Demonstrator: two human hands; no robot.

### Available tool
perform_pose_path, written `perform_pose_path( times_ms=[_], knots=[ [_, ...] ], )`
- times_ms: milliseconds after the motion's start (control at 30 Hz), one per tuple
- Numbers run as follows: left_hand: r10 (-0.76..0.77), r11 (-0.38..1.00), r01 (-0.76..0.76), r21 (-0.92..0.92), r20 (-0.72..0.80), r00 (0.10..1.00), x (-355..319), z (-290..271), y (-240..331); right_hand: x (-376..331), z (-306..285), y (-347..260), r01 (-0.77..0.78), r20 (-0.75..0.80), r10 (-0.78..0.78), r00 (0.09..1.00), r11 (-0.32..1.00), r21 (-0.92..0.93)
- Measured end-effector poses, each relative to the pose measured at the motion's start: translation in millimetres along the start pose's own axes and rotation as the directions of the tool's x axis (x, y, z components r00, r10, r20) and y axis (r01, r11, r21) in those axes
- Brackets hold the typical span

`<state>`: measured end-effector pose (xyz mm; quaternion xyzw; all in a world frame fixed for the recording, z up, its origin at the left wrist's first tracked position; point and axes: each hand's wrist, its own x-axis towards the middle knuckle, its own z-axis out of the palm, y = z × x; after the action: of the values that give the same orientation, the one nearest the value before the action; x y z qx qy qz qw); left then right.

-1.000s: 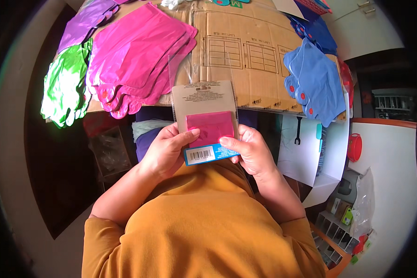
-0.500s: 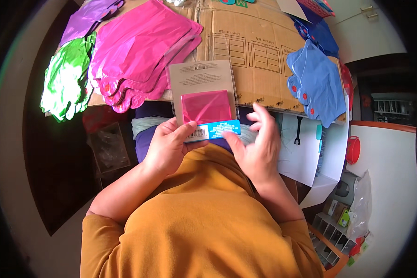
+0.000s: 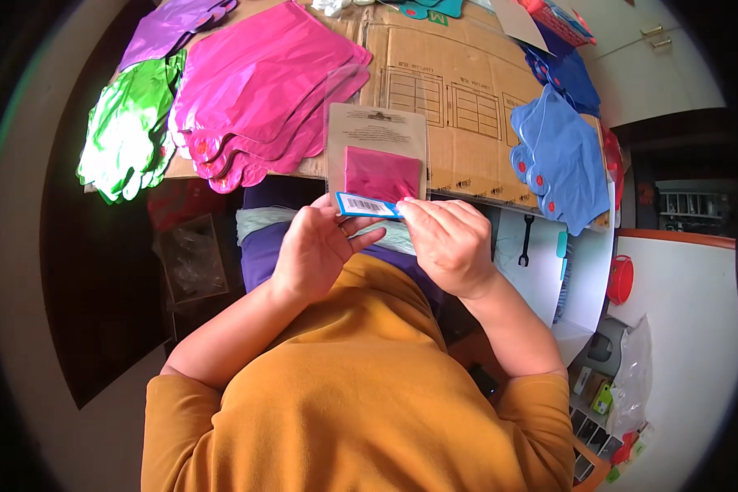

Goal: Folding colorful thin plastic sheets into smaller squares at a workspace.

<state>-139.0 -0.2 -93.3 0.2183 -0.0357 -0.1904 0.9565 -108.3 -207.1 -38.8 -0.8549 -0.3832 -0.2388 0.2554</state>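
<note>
Two hands are at a flat pack (image 3: pixel 373 129). It is up over the near edge of the brown cardboard (image 3: pixel 459 156), close to the middle. The right hand (image 3: pixel 451 246) pinches the pack's blue end strip (image 3: pixel 367 205). The left hand (image 3: pixel 307 258) has its fingers apart under the strip; I cannot tell if they touch it. A pink square (image 3: pixel 383 170) shows on the pack. Shiny pink shapes (image 3: pixel 262 82) and green shapes (image 3: pixel 131 119) hang over the near left corner, light blue shapes (image 3: pixel 562 160) over the near right one.
</note>
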Motion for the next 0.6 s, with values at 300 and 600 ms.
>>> perform_pose_path(
  times_ms=[300,600],
  knots=[
    [0.125,0.966,-0.049,0.254,-0.293,0.948,21,30,-8,10,-7,0,-0.128,0.038,0.124,0.992,0.985,0.118],
    [0.067,0.975,0.004,0.221,-0.315,0.947,20,39,-11,3,8,-3,0.144,-0.019,-0.161,0.987,0.924,-0.355]
  ],
)
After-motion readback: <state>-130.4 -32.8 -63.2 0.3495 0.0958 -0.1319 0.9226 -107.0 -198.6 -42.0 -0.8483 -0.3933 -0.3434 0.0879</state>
